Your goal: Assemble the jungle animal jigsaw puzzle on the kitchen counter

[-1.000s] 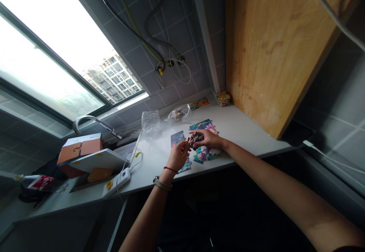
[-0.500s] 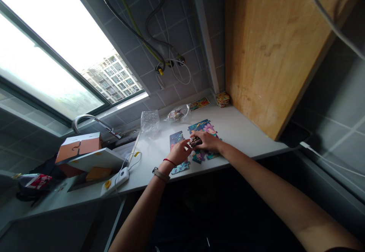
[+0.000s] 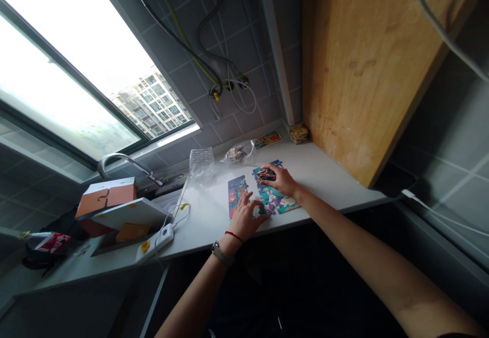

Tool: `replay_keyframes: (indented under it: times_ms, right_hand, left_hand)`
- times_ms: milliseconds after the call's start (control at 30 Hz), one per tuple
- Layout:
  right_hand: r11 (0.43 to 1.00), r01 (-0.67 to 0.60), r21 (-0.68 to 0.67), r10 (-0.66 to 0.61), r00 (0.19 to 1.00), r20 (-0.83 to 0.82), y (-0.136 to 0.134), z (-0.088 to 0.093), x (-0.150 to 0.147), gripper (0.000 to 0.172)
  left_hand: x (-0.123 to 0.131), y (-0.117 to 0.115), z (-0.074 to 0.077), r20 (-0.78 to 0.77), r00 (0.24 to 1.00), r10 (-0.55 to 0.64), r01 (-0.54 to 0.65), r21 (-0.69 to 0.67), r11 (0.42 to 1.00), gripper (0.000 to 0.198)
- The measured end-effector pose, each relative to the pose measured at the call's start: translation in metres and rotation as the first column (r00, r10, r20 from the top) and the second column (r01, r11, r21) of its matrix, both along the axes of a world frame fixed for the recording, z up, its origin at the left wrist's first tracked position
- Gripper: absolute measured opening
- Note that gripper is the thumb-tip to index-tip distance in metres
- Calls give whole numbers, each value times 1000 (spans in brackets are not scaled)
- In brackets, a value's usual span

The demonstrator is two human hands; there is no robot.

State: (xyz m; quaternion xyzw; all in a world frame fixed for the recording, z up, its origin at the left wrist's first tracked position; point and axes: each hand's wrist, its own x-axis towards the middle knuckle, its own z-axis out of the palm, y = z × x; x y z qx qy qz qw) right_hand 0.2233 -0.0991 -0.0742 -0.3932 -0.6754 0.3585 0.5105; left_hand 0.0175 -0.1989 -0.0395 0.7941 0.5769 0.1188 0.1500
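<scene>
Moved apart since the earlier frame: right hand (image 3: 282,180), over the wider puzzle section (image 3: 272,194); left hand (image 3: 245,219), fingers spread at the narrower section (image 3: 235,187), seemingly steadying it; piece stack (image 3: 266,175), pinched in the right hand, apparently kept together for easy reach.

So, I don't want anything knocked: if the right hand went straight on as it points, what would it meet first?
Probably the filled clear bag at the back of the counter, though how high the right hand sits is hard to tell.
</scene>
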Motion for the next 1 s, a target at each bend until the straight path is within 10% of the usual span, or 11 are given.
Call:
replay_keyframes:
  times_ms: [500, 1000]
  right_hand:
    - [998, -64, 24, 62, 996, 64, 0, -5, -1, 47]
    - [998, -42, 45, 37, 991, 125, 3, -4, 1, 42]
  left_hand:
    - [-1, 8, 4, 416, 907, -56, 98, -81, 992, 26]
    - [-93, 149, 44, 85, 988, 130, -87, -393, 915, 37]
